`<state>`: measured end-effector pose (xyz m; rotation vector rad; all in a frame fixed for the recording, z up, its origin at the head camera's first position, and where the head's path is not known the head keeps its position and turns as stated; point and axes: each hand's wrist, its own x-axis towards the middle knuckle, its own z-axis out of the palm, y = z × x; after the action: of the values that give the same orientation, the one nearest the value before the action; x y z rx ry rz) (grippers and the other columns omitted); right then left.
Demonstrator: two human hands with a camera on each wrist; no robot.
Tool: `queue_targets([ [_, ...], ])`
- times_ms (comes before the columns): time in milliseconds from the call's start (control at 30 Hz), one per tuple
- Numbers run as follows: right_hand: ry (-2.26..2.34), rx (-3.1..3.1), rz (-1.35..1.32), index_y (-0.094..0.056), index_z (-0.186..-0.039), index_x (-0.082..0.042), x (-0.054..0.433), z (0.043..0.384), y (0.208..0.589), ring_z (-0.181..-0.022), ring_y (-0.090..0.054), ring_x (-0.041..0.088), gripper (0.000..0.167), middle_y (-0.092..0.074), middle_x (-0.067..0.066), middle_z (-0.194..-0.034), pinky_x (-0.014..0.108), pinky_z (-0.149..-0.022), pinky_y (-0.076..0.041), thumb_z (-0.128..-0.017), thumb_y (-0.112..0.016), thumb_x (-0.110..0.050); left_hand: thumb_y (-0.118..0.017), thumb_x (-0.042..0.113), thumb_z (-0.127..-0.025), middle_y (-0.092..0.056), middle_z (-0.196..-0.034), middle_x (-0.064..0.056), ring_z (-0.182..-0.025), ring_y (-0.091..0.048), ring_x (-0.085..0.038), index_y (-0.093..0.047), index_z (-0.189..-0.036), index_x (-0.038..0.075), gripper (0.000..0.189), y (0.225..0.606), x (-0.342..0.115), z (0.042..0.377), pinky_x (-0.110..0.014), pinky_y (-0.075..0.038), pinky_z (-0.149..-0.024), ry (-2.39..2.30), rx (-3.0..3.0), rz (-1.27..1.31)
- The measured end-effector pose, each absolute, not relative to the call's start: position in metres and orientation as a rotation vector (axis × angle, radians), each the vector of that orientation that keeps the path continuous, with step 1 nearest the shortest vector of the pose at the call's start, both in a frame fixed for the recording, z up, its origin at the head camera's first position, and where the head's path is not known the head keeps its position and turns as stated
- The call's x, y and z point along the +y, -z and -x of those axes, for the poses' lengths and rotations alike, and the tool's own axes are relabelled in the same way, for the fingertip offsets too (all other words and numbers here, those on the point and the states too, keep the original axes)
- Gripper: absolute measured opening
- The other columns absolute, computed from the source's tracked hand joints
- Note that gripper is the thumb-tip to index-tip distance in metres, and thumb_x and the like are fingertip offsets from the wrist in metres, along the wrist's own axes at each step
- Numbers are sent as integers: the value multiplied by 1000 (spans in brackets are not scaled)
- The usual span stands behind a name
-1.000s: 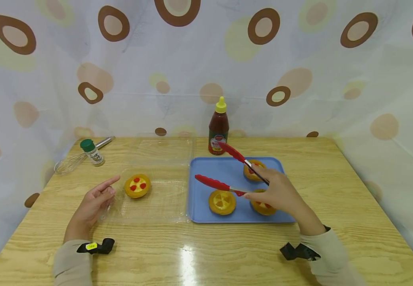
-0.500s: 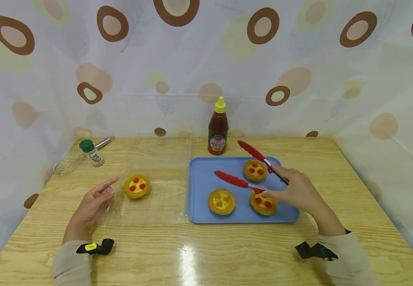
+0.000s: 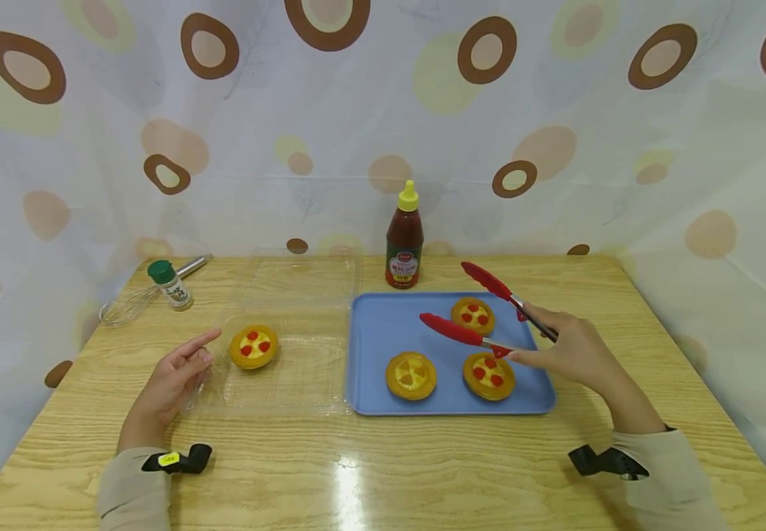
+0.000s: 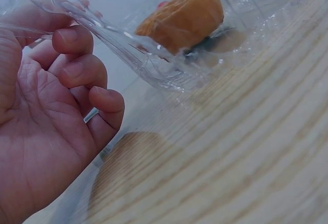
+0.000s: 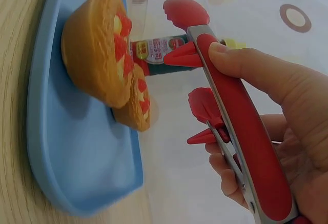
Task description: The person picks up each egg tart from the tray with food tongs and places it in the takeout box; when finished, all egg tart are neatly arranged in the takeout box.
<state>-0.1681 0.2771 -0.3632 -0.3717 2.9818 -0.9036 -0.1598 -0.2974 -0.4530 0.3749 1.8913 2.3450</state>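
wooden table [image 3: 383, 472]; dotted curtain [image 3: 383, 110] behind; blue tray [image 3: 383, 324]

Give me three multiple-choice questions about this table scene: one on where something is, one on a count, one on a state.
1. Where is the sauce bottle?
A. behind the blue tray
B. inside the clear container
C. beside the whisk

2. How many tarts lie on the blue tray?
A. one
B. three
C. five

3. How do the red tongs stand?
A. tips apart, empty
C. clamped on a tart
B. lying on the table

Key: 1 A, it stands past the tray's far edge; 2 B, three there, a fourth in the container; 3 A, the right hand holds them open.
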Motion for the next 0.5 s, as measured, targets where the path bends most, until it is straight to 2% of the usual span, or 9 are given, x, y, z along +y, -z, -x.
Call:
queue_targets([
  [133, 879, 2968, 353, -40, -144, -7, 285, 168, 365, -121, -43, 46, 90, -45, 28, -136, 57, -85, -43, -73, -79, -47, -43, 0, -99, -53, -81, 9, -66, -45, -4, -61, -125, 23, 39, 452, -297, 160, -15, -41, -62, -2345, 1886, -362],
  [233, 877, 2954, 348, -40, -143, -7, 291, 169, 366, -109, -49, 43, 89, -46, 30, -134, 45, -70, -46, -73, -78, -46, -42, -1, -99, -53, -81, 8, -65, -45, -4, -61, -126, 22, 40, 452, -297, 160, -16, -41, -61, -2349, 1879, -361],
  [333, 869, 2954, 353, -41, -143, -7, 298, 171, 367, -96, -52, 37, 87, -48, 31, -132, 33, -58, -38, -74, -78, -45, -42, -1, -99, -53, -80, 8, -65, -44, -5, -61, -126, 22, 40, 452, -297, 160, -16, -41, -62, -2353, 1873, -361],
  [500, 841, 2958, 374, -43, -141, -6, 308, 174, 368, -88, -52, 32, 85, -50, 31, -129, 31, -58, -35, -74, -79, -43, -41, -2, -99, -53, -81, 8, -65, -45, -5, -61, -126, 21, 41, 452, -297, 160, -17, -42, -62, -2362, 1864, -360],
])
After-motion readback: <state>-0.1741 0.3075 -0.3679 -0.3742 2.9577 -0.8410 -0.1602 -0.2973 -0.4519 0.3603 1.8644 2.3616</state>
